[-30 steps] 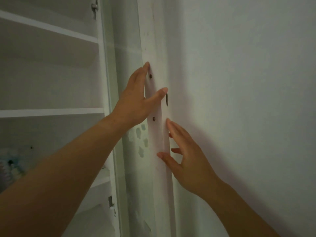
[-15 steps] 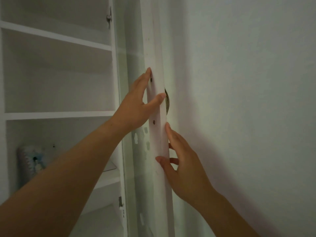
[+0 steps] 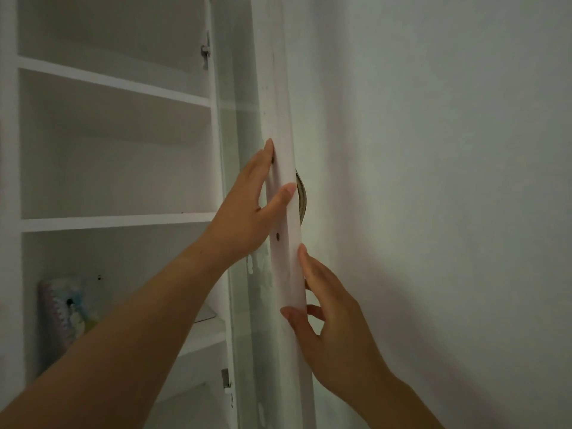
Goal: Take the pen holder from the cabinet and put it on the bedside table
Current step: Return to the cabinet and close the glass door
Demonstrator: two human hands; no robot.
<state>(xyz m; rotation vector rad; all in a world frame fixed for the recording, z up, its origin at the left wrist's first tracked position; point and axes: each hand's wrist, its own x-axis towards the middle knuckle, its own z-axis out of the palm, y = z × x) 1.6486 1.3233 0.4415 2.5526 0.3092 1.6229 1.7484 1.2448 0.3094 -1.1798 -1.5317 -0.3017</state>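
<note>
The pen holder (image 3: 63,308), a pastel patterned cup, stands on the cabinet's lower shelf at far left, partly cut off behind my left forearm. The white-framed glass cabinet door (image 3: 283,125) is swung open and shows edge-on, close to the wall. My left hand (image 3: 247,209) lies on the door's inner face with the thumb across its edge. Lower down, my right hand (image 3: 328,329) holds the same edge, thumb in front and fingers behind. Both hands are far right of the pen holder.
White cabinet shelves (image 3: 117,219) stand open on the left, the upper ones bare. A dark metal handle (image 3: 301,198) sticks out on the door's outer side, close to the plain white wall (image 3: 433,181) on the right.
The door has swung a little further towards the wall with both hands still on its edge. More of the cabinet's inside and the pen holder now show at left.
</note>
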